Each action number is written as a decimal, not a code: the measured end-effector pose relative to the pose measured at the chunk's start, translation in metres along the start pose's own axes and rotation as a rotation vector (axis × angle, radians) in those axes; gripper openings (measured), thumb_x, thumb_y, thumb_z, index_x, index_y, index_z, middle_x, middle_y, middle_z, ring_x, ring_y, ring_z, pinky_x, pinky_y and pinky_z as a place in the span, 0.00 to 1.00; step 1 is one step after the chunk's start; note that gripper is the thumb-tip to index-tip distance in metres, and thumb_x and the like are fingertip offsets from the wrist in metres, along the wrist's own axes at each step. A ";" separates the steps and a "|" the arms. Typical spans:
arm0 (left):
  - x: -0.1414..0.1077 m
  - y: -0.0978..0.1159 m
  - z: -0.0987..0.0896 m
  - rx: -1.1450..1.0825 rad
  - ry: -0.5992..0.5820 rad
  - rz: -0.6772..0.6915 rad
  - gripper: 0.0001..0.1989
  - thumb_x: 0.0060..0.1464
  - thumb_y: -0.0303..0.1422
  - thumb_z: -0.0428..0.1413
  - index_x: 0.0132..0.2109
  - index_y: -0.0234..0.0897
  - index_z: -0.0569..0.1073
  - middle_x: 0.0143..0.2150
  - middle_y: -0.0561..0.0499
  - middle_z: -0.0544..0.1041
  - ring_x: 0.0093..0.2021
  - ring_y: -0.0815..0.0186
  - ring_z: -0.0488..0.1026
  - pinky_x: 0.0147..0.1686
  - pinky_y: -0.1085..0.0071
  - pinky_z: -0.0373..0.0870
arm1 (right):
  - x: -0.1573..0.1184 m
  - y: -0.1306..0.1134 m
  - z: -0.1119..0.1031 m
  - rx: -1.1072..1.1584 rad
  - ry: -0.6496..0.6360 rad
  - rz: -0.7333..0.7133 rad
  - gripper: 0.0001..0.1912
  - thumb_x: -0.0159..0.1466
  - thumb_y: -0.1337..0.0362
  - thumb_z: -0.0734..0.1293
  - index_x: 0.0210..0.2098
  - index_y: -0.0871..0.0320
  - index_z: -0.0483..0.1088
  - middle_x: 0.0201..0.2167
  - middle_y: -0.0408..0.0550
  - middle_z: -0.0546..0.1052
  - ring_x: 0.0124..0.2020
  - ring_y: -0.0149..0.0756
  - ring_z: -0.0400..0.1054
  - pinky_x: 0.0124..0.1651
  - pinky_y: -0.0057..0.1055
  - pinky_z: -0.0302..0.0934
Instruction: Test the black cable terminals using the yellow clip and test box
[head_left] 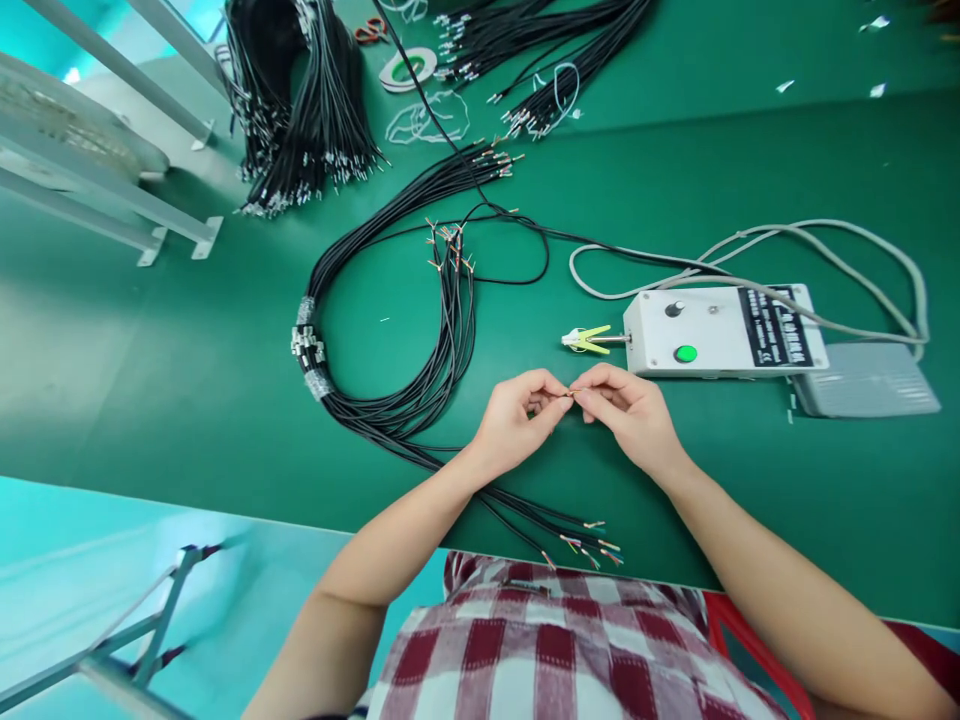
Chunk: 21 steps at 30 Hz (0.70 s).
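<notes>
While my left hand [521, 415] pinches a coppery wire end [569, 394], my right hand [631, 412] pinches it too; black cables [330, 262] lie left.

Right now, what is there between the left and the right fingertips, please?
In the head view, a thin copper-coloured wire end lies there, pinched by the left hand and the right hand.
</notes>
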<state>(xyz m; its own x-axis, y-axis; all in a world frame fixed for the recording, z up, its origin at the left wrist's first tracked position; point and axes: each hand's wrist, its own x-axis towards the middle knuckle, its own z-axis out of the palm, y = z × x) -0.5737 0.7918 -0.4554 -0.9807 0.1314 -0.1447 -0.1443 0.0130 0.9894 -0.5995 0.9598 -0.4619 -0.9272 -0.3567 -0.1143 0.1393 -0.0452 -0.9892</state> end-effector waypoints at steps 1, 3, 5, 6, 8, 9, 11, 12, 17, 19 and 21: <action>-0.002 -0.003 0.000 0.023 0.007 0.026 0.12 0.55 0.38 0.62 0.34 0.33 0.71 0.28 0.52 0.73 0.24 0.74 0.69 0.24 0.77 0.66 | -0.001 0.001 0.000 0.011 -0.011 0.015 0.15 0.60 0.51 0.72 0.33 0.56 0.73 0.22 0.40 0.72 0.24 0.29 0.66 0.30 0.30 0.63; -0.005 -0.008 0.001 0.059 0.015 0.055 0.11 0.57 0.38 0.60 0.35 0.34 0.72 0.29 0.52 0.73 0.26 0.73 0.70 0.26 0.76 0.68 | -0.002 0.003 0.001 0.027 -0.035 0.043 0.15 0.61 0.51 0.72 0.34 0.56 0.72 0.20 0.39 0.71 0.23 0.29 0.66 0.30 0.30 0.63; -0.006 -0.010 0.001 0.061 0.010 0.043 0.10 0.58 0.38 0.59 0.38 0.34 0.71 0.29 0.53 0.72 0.25 0.74 0.70 0.25 0.77 0.67 | -0.003 0.005 0.000 0.040 -0.047 0.060 0.15 0.62 0.51 0.71 0.35 0.56 0.71 0.20 0.38 0.71 0.23 0.30 0.66 0.30 0.30 0.63; -0.005 -0.010 0.001 0.045 0.000 0.025 0.10 0.59 0.38 0.59 0.40 0.35 0.71 0.29 0.53 0.72 0.24 0.74 0.69 0.24 0.78 0.66 | -0.002 0.005 0.000 0.043 -0.051 0.065 0.15 0.62 0.51 0.71 0.36 0.56 0.71 0.20 0.38 0.71 0.23 0.30 0.67 0.31 0.31 0.63; -0.003 -0.009 0.000 -0.001 -0.034 -0.018 0.12 0.58 0.38 0.60 0.41 0.34 0.70 0.28 0.55 0.72 0.22 0.76 0.68 0.22 0.79 0.64 | -0.001 0.006 0.000 0.050 -0.052 0.069 0.15 0.62 0.51 0.71 0.36 0.56 0.71 0.21 0.39 0.72 0.24 0.30 0.68 0.32 0.31 0.64; -0.002 -0.008 -0.001 -0.029 -0.059 -0.041 0.13 0.57 0.40 0.61 0.40 0.34 0.70 0.28 0.55 0.71 0.21 0.76 0.67 0.21 0.79 0.64 | -0.001 0.006 -0.001 0.053 -0.050 0.071 0.15 0.62 0.51 0.71 0.36 0.56 0.71 0.21 0.39 0.72 0.24 0.30 0.68 0.32 0.30 0.64; 0.000 -0.005 -0.003 -0.098 -0.110 -0.096 0.16 0.56 0.43 0.61 0.36 0.34 0.69 0.25 0.55 0.71 0.19 0.77 0.66 0.19 0.79 0.62 | 0.000 0.005 -0.002 0.056 -0.035 0.071 0.14 0.62 0.52 0.71 0.36 0.56 0.70 0.23 0.39 0.72 0.24 0.30 0.68 0.32 0.30 0.64; 0.001 -0.003 -0.004 -0.134 -0.127 -0.124 0.18 0.55 0.45 0.62 0.35 0.33 0.69 0.24 0.56 0.71 0.18 0.77 0.66 0.18 0.79 0.61 | -0.001 0.004 -0.002 0.054 -0.023 0.065 0.14 0.63 0.52 0.71 0.36 0.56 0.71 0.23 0.40 0.72 0.24 0.29 0.68 0.32 0.30 0.64; -0.001 0.003 -0.005 -0.247 -0.143 -0.214 0.20 0.54 0.47 0.62 0.33 0.34 0.68 0.22 0.56 0.70 0.16 0.75 0.67 0.15 0.80 0.59 | -0.003 0.004 -0.002 0.027 -0.020 -0.029 0.16 0.63 0.52 0.70 0.45 0.54 0.71 0.34 0.44 0.72 0.28 0.29 0.68 0.29 0.28 0.64; -0.003 0.003 -0.004 -0.260 -0.154 -0.221 0.19 0.55 0.46 0.62 0.33 0.34 0.68 0.21 0.57 0.70 0.16 0.75 0.68 0.15 0.79 0.60 | -0.003 0.005 0.001 -0.005 -0.030 -0.082 0.14 0.64 0.54 0.70 0.45 0.54 0.73 0.37 0.45 0.71 0.28 0.28 0.67 0.29 0.28 0.63; -0.003 0.002 -0.003 -0.271 -0.158 -0.221 0.19 0.55 0.46 0.62 0.33 0.34 0.67 0.20 0.57 0.70 0.16 0.75 0.67 0.15 0.80 0.59 | -0.002 0.006 0.005 -0.046 -0.012 -0.119 0.08 0.65 0.56 0.70 0.39 0.54 0.74 0.35 0.44 0.70 0.27 0.26 0.66 0.28 0.28 0.62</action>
<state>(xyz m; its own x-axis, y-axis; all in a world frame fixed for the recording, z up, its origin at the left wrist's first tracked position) -0.5711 0.7883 -0.4529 -0.8929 0.3058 -0.3304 -0.4000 -0.2020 0.8940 -0.5955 0.9556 -0.4677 -0.9321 -0.3622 0.0053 0.0119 -0.0452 -0.9989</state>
